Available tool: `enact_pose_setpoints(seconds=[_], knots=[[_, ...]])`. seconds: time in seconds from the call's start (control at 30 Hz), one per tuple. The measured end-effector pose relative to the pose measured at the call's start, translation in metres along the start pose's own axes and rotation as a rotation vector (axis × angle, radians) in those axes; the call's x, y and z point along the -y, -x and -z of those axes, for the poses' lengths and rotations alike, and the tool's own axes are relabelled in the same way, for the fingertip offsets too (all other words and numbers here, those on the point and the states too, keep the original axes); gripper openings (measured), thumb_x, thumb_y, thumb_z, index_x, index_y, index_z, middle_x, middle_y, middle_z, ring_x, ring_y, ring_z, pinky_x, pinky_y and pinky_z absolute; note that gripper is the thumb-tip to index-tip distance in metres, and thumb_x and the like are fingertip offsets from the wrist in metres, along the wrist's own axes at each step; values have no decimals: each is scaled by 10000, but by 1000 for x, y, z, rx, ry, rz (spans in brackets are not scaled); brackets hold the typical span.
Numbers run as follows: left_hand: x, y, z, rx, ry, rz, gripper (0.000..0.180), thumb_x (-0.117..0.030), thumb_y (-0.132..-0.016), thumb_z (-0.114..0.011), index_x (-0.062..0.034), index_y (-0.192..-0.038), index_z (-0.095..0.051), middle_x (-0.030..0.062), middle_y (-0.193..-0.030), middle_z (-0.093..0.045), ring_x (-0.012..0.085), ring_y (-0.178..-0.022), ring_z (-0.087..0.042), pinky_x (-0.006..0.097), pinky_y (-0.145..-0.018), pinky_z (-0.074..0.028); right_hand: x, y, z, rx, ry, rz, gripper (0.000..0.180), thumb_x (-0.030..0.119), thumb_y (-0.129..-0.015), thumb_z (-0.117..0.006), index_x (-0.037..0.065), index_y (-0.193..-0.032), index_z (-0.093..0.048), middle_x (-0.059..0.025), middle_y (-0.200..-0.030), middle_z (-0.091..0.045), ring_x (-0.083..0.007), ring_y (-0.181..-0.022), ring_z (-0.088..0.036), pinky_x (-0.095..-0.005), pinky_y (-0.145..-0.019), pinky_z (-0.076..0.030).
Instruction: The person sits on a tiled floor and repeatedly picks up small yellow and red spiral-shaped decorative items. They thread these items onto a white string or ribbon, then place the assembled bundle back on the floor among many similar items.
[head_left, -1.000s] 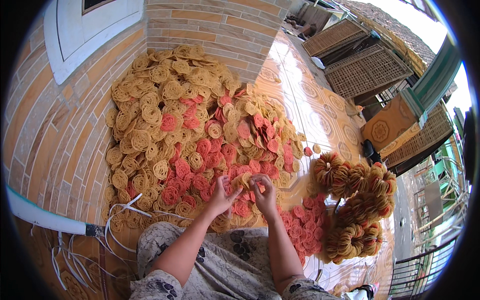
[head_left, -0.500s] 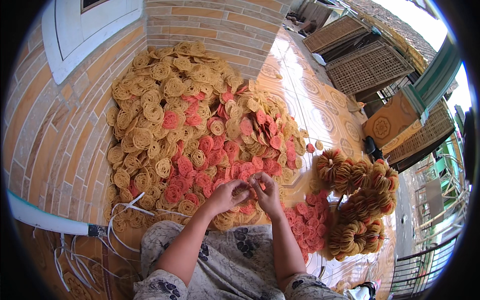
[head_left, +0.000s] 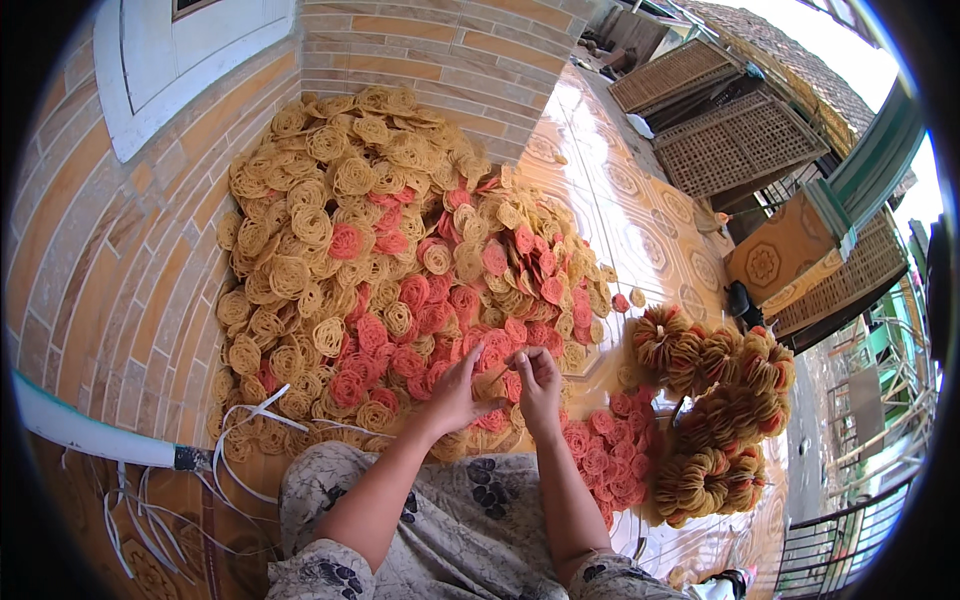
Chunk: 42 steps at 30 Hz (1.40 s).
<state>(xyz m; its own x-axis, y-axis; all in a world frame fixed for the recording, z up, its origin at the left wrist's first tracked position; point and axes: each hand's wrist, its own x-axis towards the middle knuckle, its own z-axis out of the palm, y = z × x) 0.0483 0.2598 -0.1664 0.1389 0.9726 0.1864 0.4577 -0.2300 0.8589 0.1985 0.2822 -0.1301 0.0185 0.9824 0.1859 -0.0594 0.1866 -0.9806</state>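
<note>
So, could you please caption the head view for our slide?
Both hands, left hand and right hand, meet over a heap of tan and pink lacy discs.

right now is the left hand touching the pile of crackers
Touching. The head view shows the left hand with its fingers resting on the red and yellow rounds at the near edge of the cracker pile, no gap visible.

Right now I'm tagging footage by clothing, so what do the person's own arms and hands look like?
Both forearms are bare, with no gloves, rings, watch or bracelets visible on the left hand or right hand. Short sleeves end near the elbows, in pale grey-beige fabric printed with dark floral motifs, matching the garment over the lap.
</note>
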Motion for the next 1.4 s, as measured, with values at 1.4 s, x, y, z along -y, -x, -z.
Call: enact_pose_setpoints(seconds=[1.4], knots=[[39,1,-8,187,376,344,210,-156,-854,-677,5,-987,-699,68,-746,-696,110,-652,-630,282,-594,-467,-22,-19,60,121,-84,-280,435,-53,-938,-449,10,-1368,-428,-128,-1246,-582,-167,-1054,-586,-304,-915,-480]])
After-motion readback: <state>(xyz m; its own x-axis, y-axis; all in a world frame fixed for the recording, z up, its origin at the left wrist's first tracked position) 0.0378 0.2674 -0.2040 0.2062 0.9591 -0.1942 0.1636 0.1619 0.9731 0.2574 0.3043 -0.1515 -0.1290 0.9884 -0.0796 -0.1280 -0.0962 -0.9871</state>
